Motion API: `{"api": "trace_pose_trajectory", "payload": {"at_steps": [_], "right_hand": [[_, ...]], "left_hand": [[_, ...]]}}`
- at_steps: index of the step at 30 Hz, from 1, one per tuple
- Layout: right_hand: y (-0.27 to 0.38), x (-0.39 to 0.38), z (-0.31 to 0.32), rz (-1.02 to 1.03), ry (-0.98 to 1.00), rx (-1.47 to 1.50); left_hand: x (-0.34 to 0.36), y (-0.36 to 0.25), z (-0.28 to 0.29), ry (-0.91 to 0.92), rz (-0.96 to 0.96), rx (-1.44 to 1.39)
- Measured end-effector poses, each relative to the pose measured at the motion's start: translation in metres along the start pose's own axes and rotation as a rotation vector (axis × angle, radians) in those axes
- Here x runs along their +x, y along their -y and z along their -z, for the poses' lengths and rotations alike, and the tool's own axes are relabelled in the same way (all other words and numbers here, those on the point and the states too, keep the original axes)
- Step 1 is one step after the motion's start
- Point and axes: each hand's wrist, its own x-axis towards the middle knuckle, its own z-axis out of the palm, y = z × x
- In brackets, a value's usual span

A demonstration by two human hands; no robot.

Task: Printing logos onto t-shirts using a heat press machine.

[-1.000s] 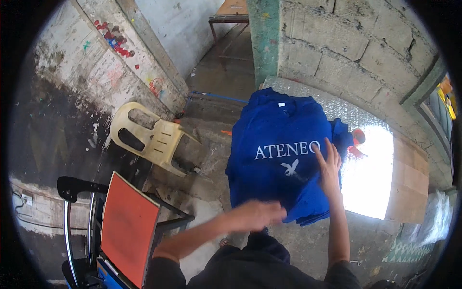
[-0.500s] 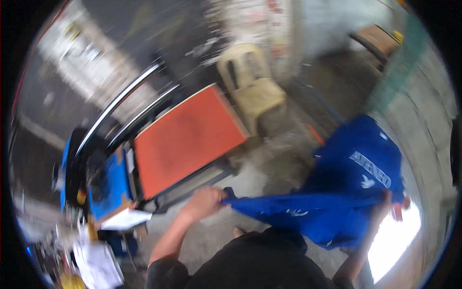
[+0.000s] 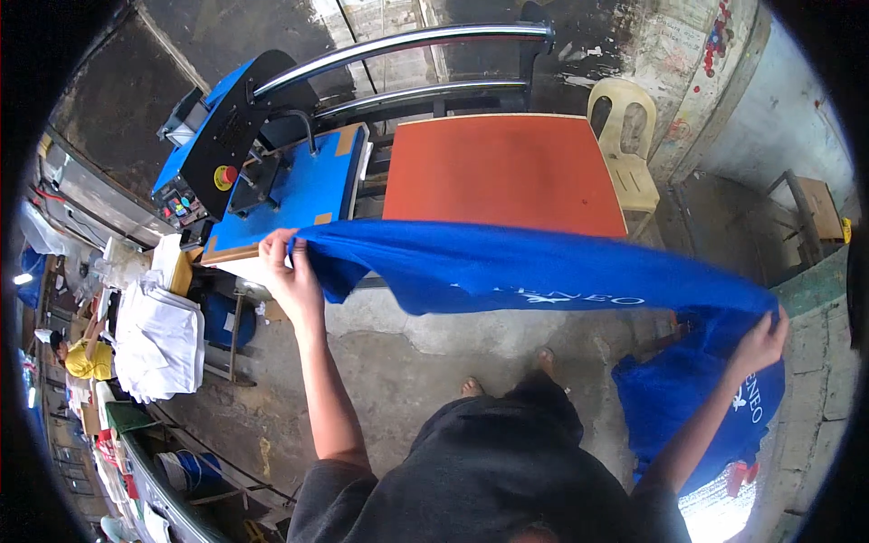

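A blue shirt (image 3: 507, 253) with white lettering and a small white emblem hangs stretched sideways between my hands. My left hand (image 3: 294, 281) pinches its left end, close to the blue plate (image 3: 312, 190) of a heat press. At the right end, my right hand (image 3: 762, 344) is closed on the cloth. The shirt's upper edge overlaps the near edge of the press's orange-red pad (image 3: 498, 172). Below my right hand, more blue printed cloth (image 3: 670, 398) lies in a heap, partly behind my forearm.
The press has chrome rails (image 3: 407, 41) and a red button (image 3: 225, 176). A cream plastic chair (image 3: 629, 176) stands beyond the pad. White folded cloth (image 3: 158, 339) is piled at the left, near a person in yellow (image 3: 89, 360). A block wall (image 3: 810, 362) runs along the right.
The shirt has been raised and spread wider, away from the heap and up to the pad's edge. Both hands have moved up and farther apart. The view has turned.
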Motion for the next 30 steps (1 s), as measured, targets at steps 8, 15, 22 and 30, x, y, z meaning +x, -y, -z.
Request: {"api": "trace_pose_trajectory", "payload": {"at_steps": [8,15,22,30], "right_hand": [[0.038,0.018,-0.063,0.129,-0.186,0.212],[0.074,0.074,-0.220,0.166,-0.181,0.060],[0.148,0.090,-0.477,0.402,0.357,-0.242],[0.093,-0.055,-0.467,0.283,0.801,0.241]], "left_hand": [[0.016,0.021,-0.009,-0.399,0.007,-0.248],[0.102,0.052,-0.113,-0.238,-0.188,0.136],[0.189,0.138,-0.337,0.249,-0.070,0.566],[0.035,0.155,-0.352,0.476,0.174,0.679]]}}
